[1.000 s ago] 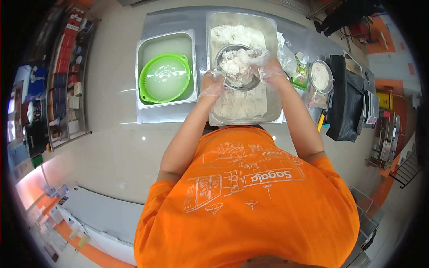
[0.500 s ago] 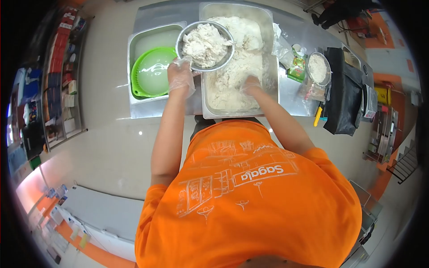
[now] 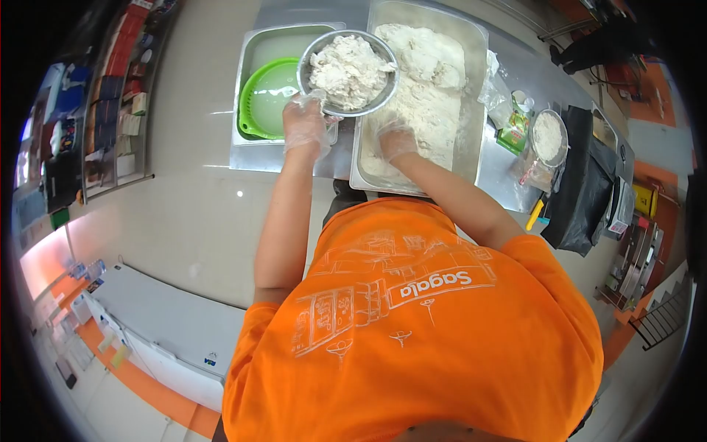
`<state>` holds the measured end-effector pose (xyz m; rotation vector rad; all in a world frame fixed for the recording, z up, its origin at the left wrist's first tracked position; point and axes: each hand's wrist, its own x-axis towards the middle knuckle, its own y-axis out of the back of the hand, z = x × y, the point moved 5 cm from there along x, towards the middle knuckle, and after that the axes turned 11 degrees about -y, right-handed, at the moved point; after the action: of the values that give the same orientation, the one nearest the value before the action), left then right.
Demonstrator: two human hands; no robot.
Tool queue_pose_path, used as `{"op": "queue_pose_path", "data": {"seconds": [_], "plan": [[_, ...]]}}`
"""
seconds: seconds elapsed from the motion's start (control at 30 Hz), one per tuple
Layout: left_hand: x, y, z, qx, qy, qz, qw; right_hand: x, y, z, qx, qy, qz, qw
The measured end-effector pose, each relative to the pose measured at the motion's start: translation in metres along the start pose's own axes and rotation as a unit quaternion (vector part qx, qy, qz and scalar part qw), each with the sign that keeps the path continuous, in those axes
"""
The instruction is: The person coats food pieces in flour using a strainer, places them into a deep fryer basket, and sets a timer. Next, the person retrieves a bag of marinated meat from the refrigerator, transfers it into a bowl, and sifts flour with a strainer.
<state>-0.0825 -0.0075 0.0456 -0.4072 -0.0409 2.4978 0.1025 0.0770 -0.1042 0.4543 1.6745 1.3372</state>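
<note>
My left hand (image 3: pixel 303 124), in a clear plastic glove, grips the near left edge of a round metal bowl (image 3: pixel 386 92). Lumpy, flour-coated pieces (image 3: pixel 349 71) fill the bowl; what is under the coating cannot be made out. The bowl is held over the left side of a deep metal tray (image 3: pixel 476 96) of white flour (image 3: pixel 431 62). My right hand (image 3: pixel 398 138), also gloved, is down in the flour near the tray's front left, below the bowl. Its fingers are hidden there.
Left of the flour tray, a green plastic basket (image 3: pixel 247 110) sits in a metal pan (image 3: pixel 254 40) of cloudy liquid. To the right lie a green packet (image 3: pixel 513 131), a bowl of flour (image 3: pixel 547 136), a yellow-handled tool (image 3: pixel 535 214) and a black bag (image 3: pixel 582 184).
My right hand has moved left through the flour, closer to the bowl. My left hand still holds the bowl, which sits slightly further left over the tray. The whole view has shifted.
</note>
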Motion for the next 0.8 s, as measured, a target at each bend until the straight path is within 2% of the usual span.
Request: {"op": "queue_pose_path", "data": {"seconds": [0.03,0.07,0.17,0.27,0.37,0.47,0.57,0.67,0.73,0.8], "plan": [[0.002,0.0,-0.002,0.006,0.0,0.009,1.0,0.001,-0.004,-0.005,-0.007,0.011,0.029,1.0],[0.008,-0.001,-0.005,0.015,0.003,-0.033,0.999,0.007,-0.01,0.002,0.012,-0.007,0.001,1.0],[0.003,-0.005,-0.004,-0.021,0.019,-0.02,0.999,0.017,-0.02,0.042,0.044,-0.055,-0.035,0.997],[0.005,-0.005,-0.015,-0.007,0.005,-0.055,0.998,-0.025,0.069,0.056,0.194,-0.083,0.038,0.977],[0.014,-0.008,-0.018,-0.014,0.004,-0.073,0.997,-0.02,0.057,0.089,0.204,-0.108,0.083,0.969],[0.022,-0.006,-0.02,-0.012,0.001,-0.078,0.997,-0.034,0.083,0.084,0.269,-0.095,0.184,0.941],[0.019,-0.01,-0.014,0.019,0.014,-0.101,0.995,-0.022,0.057,0.105,0.224,-0.184,0.114,0.95],[0.008,-0.013,-0.004,0.048,0.021,-0.118,0.992,-0.03,0.059,0.115,0.264,-0.205,0.147,0.931],[0.012,-0.014,0.006,0.061,-0.001,-0.129,0.99,-0.049,0.114,0.098,0.248,-0.062,0.214,0.943],[0.015,-0.014,0.003,0.047,-0.013,-0.128,0.991,-0.075,0.151,0.098,0.329,-0.052,0.195,0.922]]}}
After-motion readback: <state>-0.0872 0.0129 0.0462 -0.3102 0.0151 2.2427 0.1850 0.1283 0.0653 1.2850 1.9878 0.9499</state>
